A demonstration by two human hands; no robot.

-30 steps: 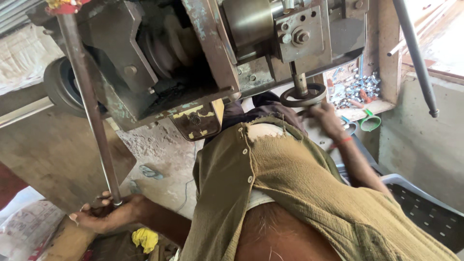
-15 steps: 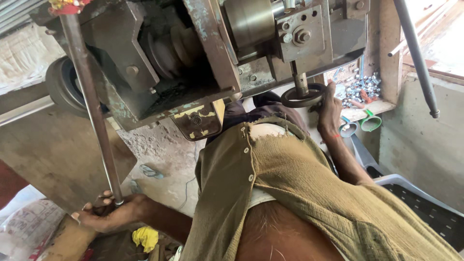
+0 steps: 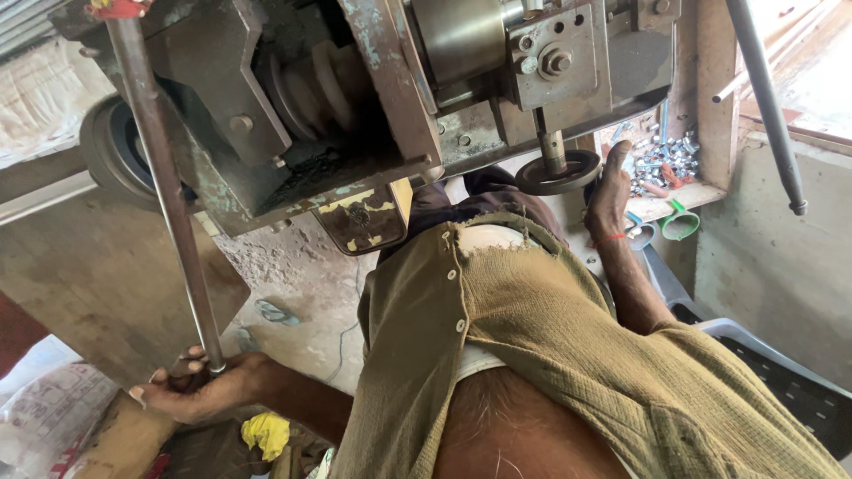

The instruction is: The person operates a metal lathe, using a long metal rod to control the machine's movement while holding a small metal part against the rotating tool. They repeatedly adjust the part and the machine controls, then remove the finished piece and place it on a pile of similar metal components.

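Observation:
My left hand (image 3: 191,395) is low at the left, closed around the bottom end of a long steel rod (image 3: 169,204) that slants up to a red-tipped top. My right hand (image 3: 608,191), a red thread on its wrist, grips the right rim of a small dark handwheel (image 3: 555,173) with fingers pointing up. The wheel hangs on a short shaft under a worn grey metal machine (image 3: 373,80), which has a stepped pulley (image 3: 311,84) and a steel cylinder. My olive shirt (image 3: 532,355) fills the lower middle.
A wooden shelf holds a heap of bolts and nuts (image 3: 666,160), with two green-rimmed cups (image 3: 682,222) below. Another steel rod (image 3: 763,98) slants down at the right. A grey plastic crate (image 3: 781,372), a yellow rag (image 3: 266,433) and a printed sack (image 3: 44,417) lie low.
My right hand has slid from under the handwheel up along its right rim, fingers now upright. My left hand stays on the rod's end.

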